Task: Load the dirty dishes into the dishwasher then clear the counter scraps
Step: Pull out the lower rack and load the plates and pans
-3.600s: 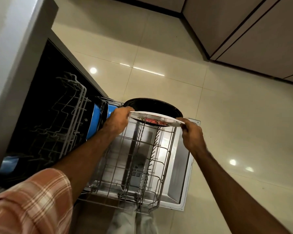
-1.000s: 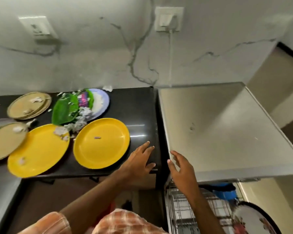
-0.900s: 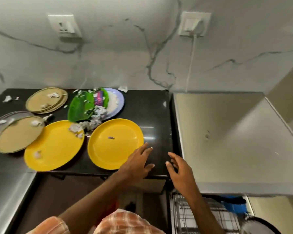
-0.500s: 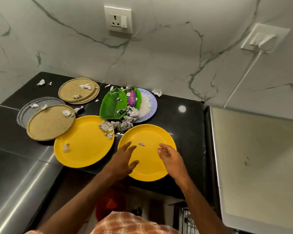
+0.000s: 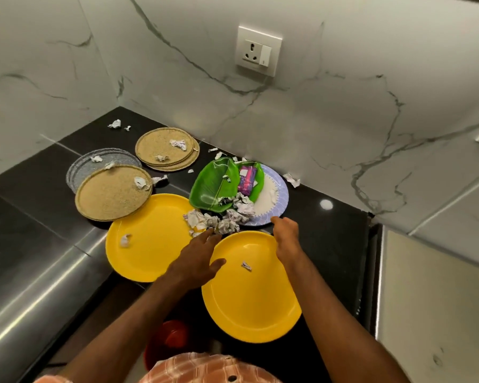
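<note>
counter point(image 5: 329, 244): black, plates spread on it | near yellow plate point(image 5: 249, 299): laid by front edge | left hand point(image 5: 197, 255): fingers spread straight, held over left rim | right hand point(image 5: 285, 236): placed at far rim, grip cannot be told | paper scraps point(image 5: 219, 222): heaped just beyond plate

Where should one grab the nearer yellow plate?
At the near rim, from the person's side: the nearer yellow plate is shallow and flat, and that edge seems to overhang the counter, leaving room to reach under it, clear of the paper scrap.
</note>
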`<state>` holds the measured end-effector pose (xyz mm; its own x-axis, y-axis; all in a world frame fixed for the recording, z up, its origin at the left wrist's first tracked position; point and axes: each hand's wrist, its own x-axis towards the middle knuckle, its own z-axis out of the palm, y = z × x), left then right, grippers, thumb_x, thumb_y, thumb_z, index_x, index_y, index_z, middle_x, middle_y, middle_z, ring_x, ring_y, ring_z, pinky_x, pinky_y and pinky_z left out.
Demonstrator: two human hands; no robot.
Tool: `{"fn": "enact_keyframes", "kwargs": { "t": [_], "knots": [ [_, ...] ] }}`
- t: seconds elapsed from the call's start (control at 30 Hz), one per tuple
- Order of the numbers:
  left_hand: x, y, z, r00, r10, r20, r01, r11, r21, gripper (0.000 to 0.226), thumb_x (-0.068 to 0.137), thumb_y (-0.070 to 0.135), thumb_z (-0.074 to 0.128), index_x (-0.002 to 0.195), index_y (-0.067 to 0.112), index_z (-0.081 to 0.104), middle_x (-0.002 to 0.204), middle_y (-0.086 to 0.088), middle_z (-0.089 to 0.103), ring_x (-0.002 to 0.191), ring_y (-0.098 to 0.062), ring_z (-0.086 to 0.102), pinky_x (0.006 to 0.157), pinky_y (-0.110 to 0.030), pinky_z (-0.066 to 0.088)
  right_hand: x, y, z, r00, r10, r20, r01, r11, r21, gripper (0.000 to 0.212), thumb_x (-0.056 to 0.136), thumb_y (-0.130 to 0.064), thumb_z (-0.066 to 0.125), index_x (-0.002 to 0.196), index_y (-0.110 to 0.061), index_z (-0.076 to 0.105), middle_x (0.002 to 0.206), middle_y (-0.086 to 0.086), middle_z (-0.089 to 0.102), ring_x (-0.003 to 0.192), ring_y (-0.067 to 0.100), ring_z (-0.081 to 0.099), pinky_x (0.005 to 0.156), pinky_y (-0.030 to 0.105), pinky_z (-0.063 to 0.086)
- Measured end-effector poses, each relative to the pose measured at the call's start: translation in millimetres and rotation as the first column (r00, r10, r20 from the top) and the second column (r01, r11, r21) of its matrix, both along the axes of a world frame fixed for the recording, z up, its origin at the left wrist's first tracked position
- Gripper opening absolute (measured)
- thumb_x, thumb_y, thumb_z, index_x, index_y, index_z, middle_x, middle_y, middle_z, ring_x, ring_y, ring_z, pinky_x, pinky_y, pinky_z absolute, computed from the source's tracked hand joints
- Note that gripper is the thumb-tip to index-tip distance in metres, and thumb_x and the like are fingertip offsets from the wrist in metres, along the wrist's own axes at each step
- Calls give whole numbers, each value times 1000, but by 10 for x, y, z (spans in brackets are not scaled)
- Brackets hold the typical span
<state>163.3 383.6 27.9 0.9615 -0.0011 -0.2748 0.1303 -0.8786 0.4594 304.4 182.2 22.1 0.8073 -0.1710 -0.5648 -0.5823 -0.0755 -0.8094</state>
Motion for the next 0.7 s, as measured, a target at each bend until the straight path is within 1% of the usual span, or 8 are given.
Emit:
{"fn": "enact_keyframes", "kwargs": {
  "t": [0.07, 0.1, 0.2, 0.23, 0.3, 0.37, 0.47, 0.7],
  "knots": [
    [15, -16, 11, 1000, 13, 12, -13, 1000, -5, 74, 98, 49, 58, 159, 22, 25, 168, -6, 13, 153, -29, 19, 120, -44, 28, 297, -45, -335, 998, -35, -47, 36, 999, 36, 53, 85, -29, 73, 129, -4, 60, 106, 9, 57, 86, 21, 55, 71, 35, 48],
    [31, -26, 9, 1000, 21, 16, -21, 1000, -6, 74, 98, 49, 58, 159, 23, 25, 168, -6, 13, 153, -29, 18, 121, -44, 27, 376, -45, -365, 996, -56, -75, 61, 995, 73, 57, 84, -29, 74, 132, -4, 57, 111, 10, 58, 90, 23, 59, 75, 38, 53],
    [55, -80, 4, 998, 53, 28, -53, 998, -19, 74, 99, 49, 57, 160, 23, 23, 169, -4, 12, 154, -26, 16, 121, -42, 26, 362, -9, -77, 982, -117, -149, 141, 976, 167, 20, 93, -16, 71, 98, -5, 55, 125, 22, 64, 118, 35, 64, 104, 47, 53],
    [58, -102, 11, 997, 63, 37, -62, 998, -25, 74, 99, 49, 56, 160, 23, 23, 169, -3, 12, 154, -26, 16, 122, -42, 26, 373, -10, -25, 977, -139, -162, 169, 967, 191, 18, 95, -10, 69, 88, -8, 53, 130, 28, 63, 125, 38, 62, 109, 47, 50],
    [81, -168, 17, 996, 72, 56, -70, 997, -40, 73, 100, 48, 56, 159, 23, 23, 169, -2, 12, 154, -24, 15, 122, -40, 24, 452, -46, -44, 967, -170, -191, 217, 941, 261, 5, 99, -3, 64, 96, -1, 60, 138, 30, 59, 132, 39, 58, 113, 47, 46],
    [98, -240, 3, 996, 58, 61, -55, 997, -48, 71, 100, 47, 56, 159, 23, 24, 168, -2, 13, 154, -23, 15, 121, -39, 24, 463, -107, -81, 969, -160, -191, 218, 914, 342, 17, 100, -3, 62, 116, 3, 64, 131, 24, 65, 120, 33, 65, 108, 41, 51],
    [131, -326, -32, 998, 35, 46, -32, 998, -52, 71, 100, 50, 54, 159, 26, 23, 168, 1, 11, 154, -22, 14, 122, -40, 24, 445, -182, -109, 981, -150, -126, 191, 882, 431, 20, 98, -5, 66, 118, -1, 68, 100, 12, 72, 90, 21, 68, 87, 35, 58],
    [288, -498, -10, 997, -67, 27, 67, 998, 12, 73, 100, 50, 53, 160, 23, 21, 169, 0, 10, 154, -21, 14, 122, -36, 22, 401, -354, -18, 972, -232, -30, 215, 836, 505, 13, 94, -5, 72, 107, -4, 72, 86, 9, 73, 78, 17, 69, 77, 31, 61]
  ]
}}
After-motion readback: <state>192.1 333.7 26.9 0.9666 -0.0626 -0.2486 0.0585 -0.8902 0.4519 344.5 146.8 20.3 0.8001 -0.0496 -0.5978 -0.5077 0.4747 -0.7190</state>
